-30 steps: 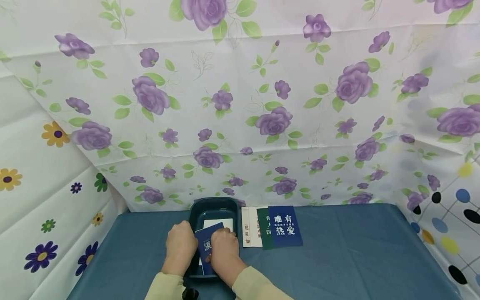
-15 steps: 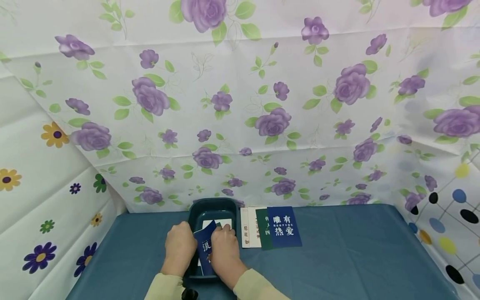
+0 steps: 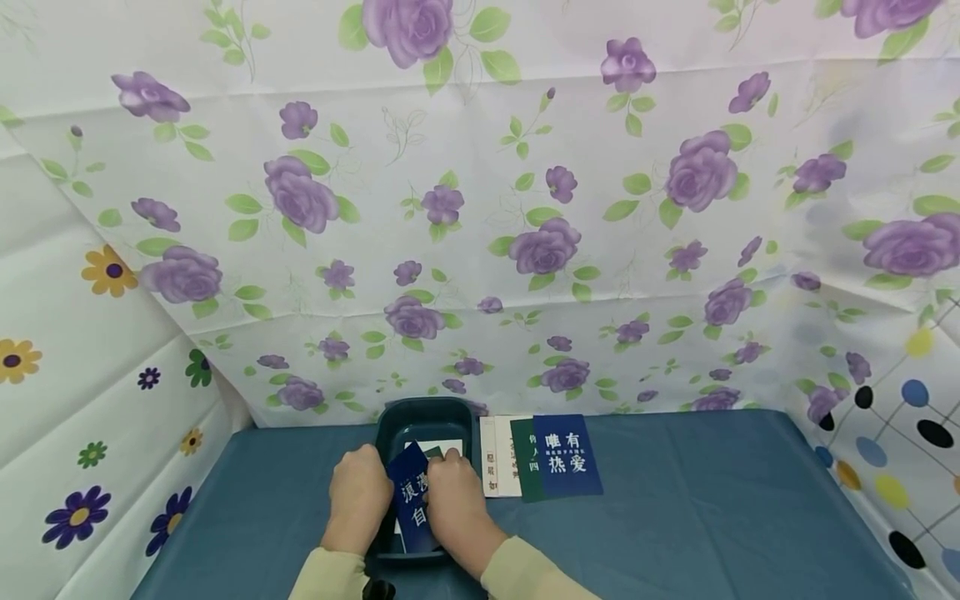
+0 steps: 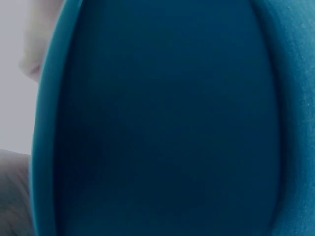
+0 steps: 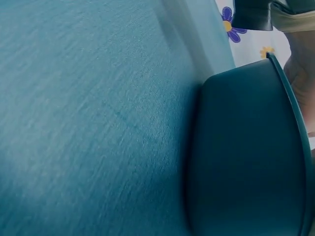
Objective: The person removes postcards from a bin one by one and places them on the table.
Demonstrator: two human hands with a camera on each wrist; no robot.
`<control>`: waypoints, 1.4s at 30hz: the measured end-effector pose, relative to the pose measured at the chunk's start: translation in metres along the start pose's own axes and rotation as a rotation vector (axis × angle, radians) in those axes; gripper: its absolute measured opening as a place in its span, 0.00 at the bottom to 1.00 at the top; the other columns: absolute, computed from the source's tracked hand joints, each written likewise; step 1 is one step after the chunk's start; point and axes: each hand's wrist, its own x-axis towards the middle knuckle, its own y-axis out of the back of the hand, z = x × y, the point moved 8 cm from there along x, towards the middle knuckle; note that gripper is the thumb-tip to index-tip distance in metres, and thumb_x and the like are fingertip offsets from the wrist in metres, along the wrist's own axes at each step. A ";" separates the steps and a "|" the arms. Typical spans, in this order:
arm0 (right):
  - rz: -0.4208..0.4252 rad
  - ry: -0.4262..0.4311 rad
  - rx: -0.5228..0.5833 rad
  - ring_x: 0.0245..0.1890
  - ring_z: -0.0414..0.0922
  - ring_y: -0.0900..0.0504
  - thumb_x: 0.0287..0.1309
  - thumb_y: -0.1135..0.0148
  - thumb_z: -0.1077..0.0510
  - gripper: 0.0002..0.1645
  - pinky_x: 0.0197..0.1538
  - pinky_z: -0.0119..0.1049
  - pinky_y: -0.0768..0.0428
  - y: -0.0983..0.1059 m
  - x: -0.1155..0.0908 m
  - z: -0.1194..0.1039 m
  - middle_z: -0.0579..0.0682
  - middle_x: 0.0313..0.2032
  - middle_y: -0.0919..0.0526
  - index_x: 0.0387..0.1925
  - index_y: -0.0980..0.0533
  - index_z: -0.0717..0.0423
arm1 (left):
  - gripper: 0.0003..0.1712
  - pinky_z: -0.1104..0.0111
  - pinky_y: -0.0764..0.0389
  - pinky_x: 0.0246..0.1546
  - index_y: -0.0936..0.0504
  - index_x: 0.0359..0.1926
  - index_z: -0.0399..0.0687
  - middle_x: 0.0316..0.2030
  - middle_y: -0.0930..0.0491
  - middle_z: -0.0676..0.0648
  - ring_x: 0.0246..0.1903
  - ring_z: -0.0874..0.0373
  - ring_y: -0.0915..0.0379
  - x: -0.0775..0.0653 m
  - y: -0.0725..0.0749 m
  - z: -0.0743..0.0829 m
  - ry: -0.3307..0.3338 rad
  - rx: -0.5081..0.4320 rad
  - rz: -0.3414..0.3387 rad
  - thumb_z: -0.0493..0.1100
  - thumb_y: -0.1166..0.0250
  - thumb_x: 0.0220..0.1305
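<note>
Both hands are over a dark teal tray [image 3: 424,406] near the table's front edge. Between them stands a dark blue card [image 3: 411,497] with white characters, tilted up out of the tray. My left hand [image 3: 358,498] curls round its left edge and my right hand [image 3: 459,502] pinches its right edge. Behind the blue card a green card edge shows, and a white card [image 3: 452,447] lies in the tray. The left wrist view is filled by the tray's outer wall [image 4: 162,123]. The right wrist view shows the tray wall [image 5: 246,162] on the cloth.
Several overlapping cards lie in a row right of the tray: two white [image 3: 498,467], one green [image 3: 525,460], one dark blue [image 3: 567,454]. A teal cloth [image 3: 712,508] covers the table. Flowered sheets [image 3: 480,208] wall in the back and sides.
The blue card has come up further out of the tray and shows more of its characters. Both hands stay at the tray, and the right hand has shifted slightly.
</note>
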 end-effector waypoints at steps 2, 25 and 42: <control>0.014 0.016 0.015 0.31 0.42 0.25 0.47 0.30 0.51 0.17 0.33 0.31 0.24 0.003 -0.001 0.001 0.50 0.30 0.29 0.37 0.21 0.57 | 0.05 0.56 0.26 0.19 0.22 0.29 0.36 0.24 0.23 0.39 0.23 0.44 0.24 0.000 0.001 0.001 -0.004 0.003 0.007 0.34 0.37 0.48; 0.003 -0.097 0.443 0.11 0.32 0.40 0.52 0.33 0.52 0.20 0.16 0.29 0.43 0.034 0.004 0.030 0.37 0.10 0.42 0.14 0.33 0.47 | 0.05 0.55 0.27 0.17 0.23 0.26 0.36 0.21 0.25 0.38 0.20 0.43 0.26 -0.002 0.007 0.008 -0.063 -0.008 0.073 0.33 0.36 0.46; 0.139 -0.214 0.670 0.08 0.38 0.40 0.57 0.38 0.52 0.08 0.16 0.31 0.43 0.068 0.010 0.076 0.40 0.12 0.38 0.31 0.21 0.52 | 0.04 0.56 0.27 0.16 0.24 0.26 0.35 0.20 0.26 0.39 0.20 0.45 0.26 -0.003 0.003 0.004 -0.032 0.011 0.020 0.33 0.37 0.47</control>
